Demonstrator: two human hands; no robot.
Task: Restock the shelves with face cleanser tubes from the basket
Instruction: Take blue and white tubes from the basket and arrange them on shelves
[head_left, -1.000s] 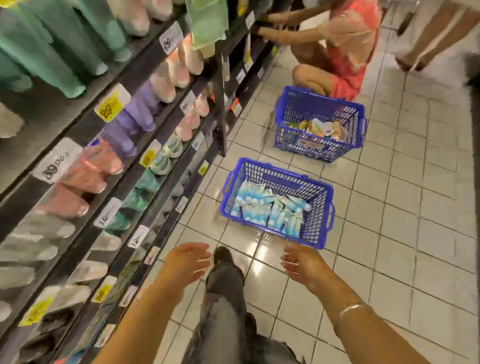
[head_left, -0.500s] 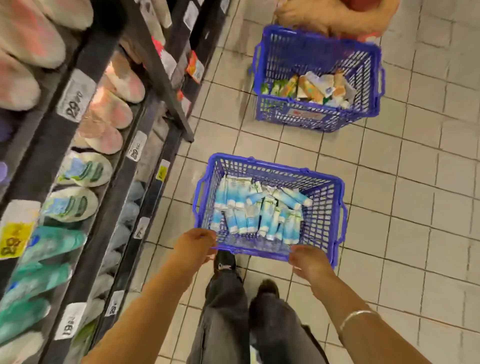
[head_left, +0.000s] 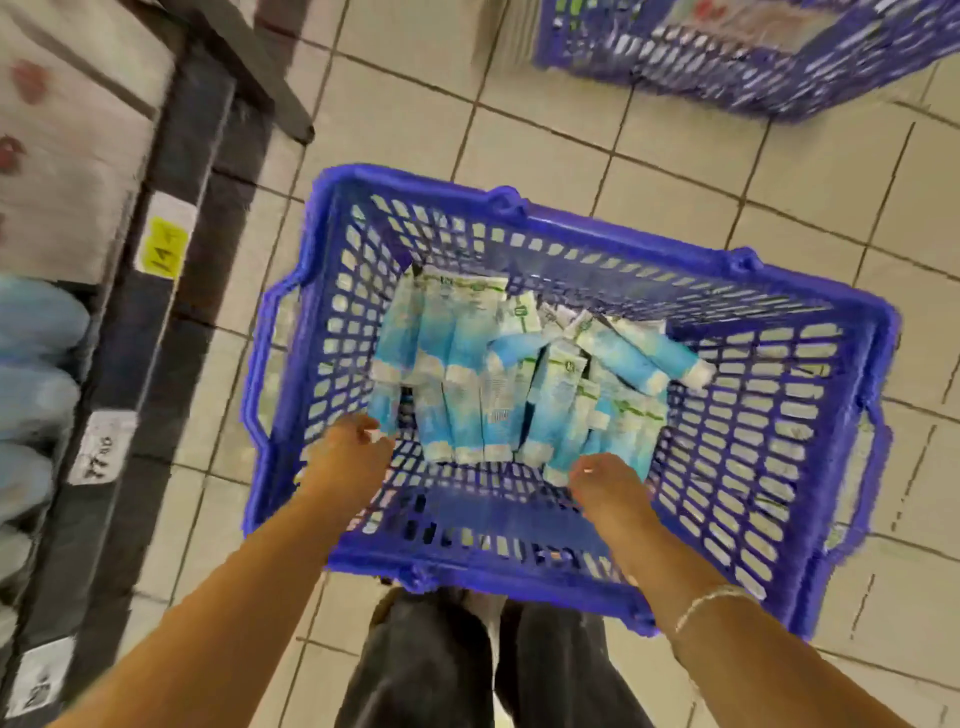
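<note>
— Where are the face cleanser tubes (head_left: 483, 374)?
— Heaped on the blue basket (head_left: 810, 415) floor.
— And the hands?
— Left hand (head_left: 349, 456) touches a corner tube; right hand (head_left: 605, 488), fingers curled, reaches the near-edge tubes; grip unclear.

Your basket (head_left: 561, 234) sits on the floor right in front of your legs (head_left: 467, 670), tubes (head_left: 519, 374) heaped in its bottom. Both your hands are inside, left hand (head_left: 345, 457) at the pile's left end, right hand (head_left: 608, 488) at its right. Shelves (head_left: 150, 312) run along your left; a second basket (head_left: 727, 67) lies beyond, to the right.
</note>
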